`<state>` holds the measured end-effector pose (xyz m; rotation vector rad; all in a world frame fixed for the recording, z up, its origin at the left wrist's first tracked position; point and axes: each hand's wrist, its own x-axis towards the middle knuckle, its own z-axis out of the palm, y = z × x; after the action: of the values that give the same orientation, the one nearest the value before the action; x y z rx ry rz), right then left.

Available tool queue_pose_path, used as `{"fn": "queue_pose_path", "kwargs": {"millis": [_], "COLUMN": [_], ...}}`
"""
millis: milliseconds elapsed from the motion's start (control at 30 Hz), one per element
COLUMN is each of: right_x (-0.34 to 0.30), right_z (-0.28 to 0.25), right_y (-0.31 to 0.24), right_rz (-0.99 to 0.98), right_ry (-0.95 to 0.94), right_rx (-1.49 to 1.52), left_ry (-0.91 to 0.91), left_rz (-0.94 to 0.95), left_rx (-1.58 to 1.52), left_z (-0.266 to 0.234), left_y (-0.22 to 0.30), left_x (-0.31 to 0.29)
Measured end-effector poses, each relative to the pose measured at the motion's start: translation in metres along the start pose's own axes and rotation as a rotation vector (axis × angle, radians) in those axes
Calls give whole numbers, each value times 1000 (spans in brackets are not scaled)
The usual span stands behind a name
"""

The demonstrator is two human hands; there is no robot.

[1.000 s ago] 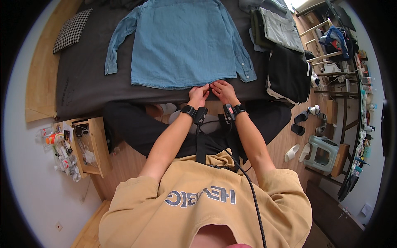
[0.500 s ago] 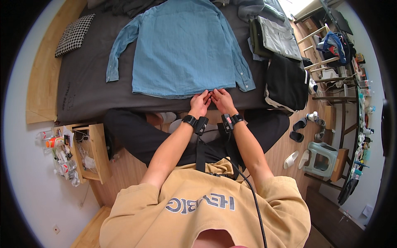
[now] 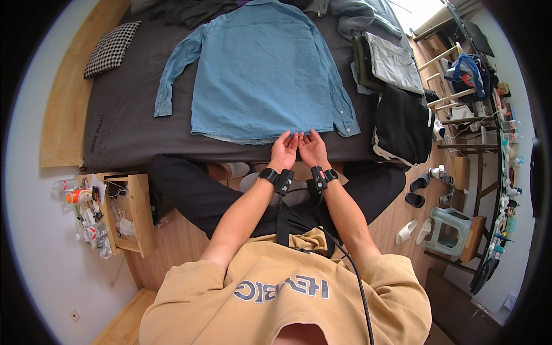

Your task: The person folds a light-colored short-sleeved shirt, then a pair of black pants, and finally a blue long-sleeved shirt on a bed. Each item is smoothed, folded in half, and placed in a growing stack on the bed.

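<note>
Resting loosely curled left hand [image 3: 284,155] and right hand [image 3: 313,153] at near hem of light-blue long-sleeved cloth shirt [image 3: 261,75] (pinching or merely touching, cannot tell), lying flat, as yet unfolded, on dark-grey cloth bedsheet [image 3: 135,109], near already folded black cloth garment [image 3: 402,121].

The left hand [image 3: 283,154] and right hand [image 3: 314,153], palms up, are side by side at the hem of a blue long-sleeved shirt [image 3: 261,80] spread on a grey-sheeted bed [image 3: 129,106]

Pale wall [image 3: 46,230], floor [image 3: 179,244] (wood-toned planks)
</note>
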<state>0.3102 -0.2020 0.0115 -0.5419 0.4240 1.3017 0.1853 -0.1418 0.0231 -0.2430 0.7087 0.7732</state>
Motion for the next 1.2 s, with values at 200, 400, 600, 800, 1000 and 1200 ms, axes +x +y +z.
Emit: {"fn": "queue_pose_path", "kwargs": {"millis": [200, 400, 600, 800, 1000, 1200], "right_x": [-4, 8, 12, 7, 7, 18], "right_z": [4, -8, -21, -25, -23, -27], "right_y": [10, 9, -8, -15, -19, -49], "right_rz": [-41, -31, -146, -167, -141, -186], "right_ry": [88, 128, 89, 92, 53, 66], "right_rx": [14, 55, 36, -60, -19, -127], "left_ry": [-11, 97, 124, 166, 249, 265], "left_rz": [61, 24, 202, 389, 437, 334], "left_rx": [77, 76, 366, 363, 167, 155], "left_z": [-7, -1, -19, -49, -70, -72], "left_y": [-4, 6, 74, 178, 253, 300], "left_x": [7, 3, -17, -28, -28, -22]}}
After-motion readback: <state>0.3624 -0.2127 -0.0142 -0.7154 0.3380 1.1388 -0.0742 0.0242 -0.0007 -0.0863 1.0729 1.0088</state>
